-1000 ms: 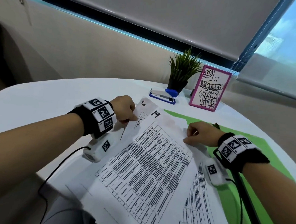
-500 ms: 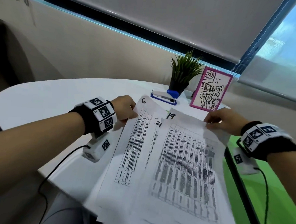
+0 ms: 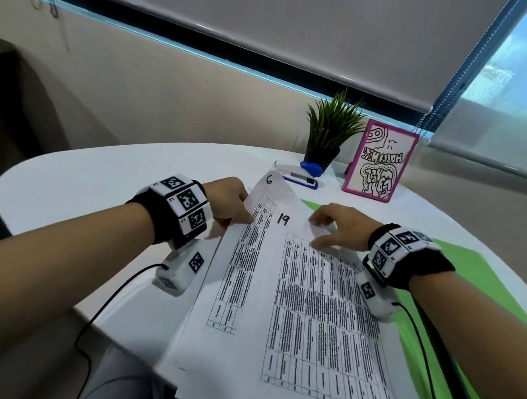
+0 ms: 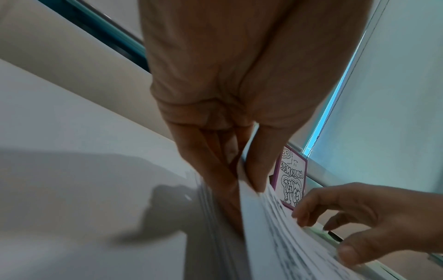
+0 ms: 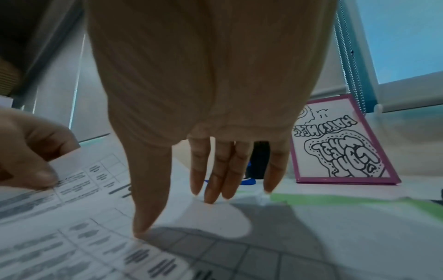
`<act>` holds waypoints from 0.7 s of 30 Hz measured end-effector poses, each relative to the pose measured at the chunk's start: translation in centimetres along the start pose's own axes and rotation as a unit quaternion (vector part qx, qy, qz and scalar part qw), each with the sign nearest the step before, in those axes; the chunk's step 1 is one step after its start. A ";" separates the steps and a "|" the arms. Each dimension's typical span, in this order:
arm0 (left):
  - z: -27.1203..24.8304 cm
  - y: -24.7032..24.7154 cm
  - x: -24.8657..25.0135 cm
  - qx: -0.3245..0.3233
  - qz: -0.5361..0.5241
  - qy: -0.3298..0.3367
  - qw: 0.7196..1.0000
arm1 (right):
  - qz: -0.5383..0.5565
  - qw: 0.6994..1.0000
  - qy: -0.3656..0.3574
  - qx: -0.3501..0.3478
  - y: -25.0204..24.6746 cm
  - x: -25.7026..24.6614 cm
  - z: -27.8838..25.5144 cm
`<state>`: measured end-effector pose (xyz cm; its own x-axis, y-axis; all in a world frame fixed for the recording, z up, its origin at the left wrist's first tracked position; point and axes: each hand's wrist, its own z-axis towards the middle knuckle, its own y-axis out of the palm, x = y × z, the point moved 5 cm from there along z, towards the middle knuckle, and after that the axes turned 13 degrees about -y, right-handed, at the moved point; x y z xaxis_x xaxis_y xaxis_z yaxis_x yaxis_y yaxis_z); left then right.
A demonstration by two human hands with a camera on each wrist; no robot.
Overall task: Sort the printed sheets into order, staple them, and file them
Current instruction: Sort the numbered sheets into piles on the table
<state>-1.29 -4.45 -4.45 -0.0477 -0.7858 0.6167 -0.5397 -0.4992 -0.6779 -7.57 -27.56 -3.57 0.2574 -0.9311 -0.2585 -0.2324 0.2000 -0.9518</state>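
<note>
The right hand point(image 3: 340, 226) has dropped, fingers spread, onto sheet 19 point(image 3: 317, 309); the left hand point(image 3: 230, 202) pinches the printed sheets' point(image 3: 237, 268) left edge.

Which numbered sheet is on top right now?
The sheet marked 19: it overlaps the sheet marked 6, whose left edge the left hand pinches.

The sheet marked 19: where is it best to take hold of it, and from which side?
Probably its top right corner, from the right: sheet 19 lies flat on top, and the right hand already rests its fingertips there.
</note>
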 end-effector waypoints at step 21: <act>-3.8 -14.8 -0.1 0.349 -0.352 0.125 0.859 | 0.034 0.991 0.037 0.126 0.0 2.2 -0.3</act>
<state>3.46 4.40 7.04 -0.1417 -0.1388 0.9801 0.1222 -0.9850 -0.1218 -7.31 -29.74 -4.11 0.1784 -0.9306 -0.3197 -0.0024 0.3244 -0.9459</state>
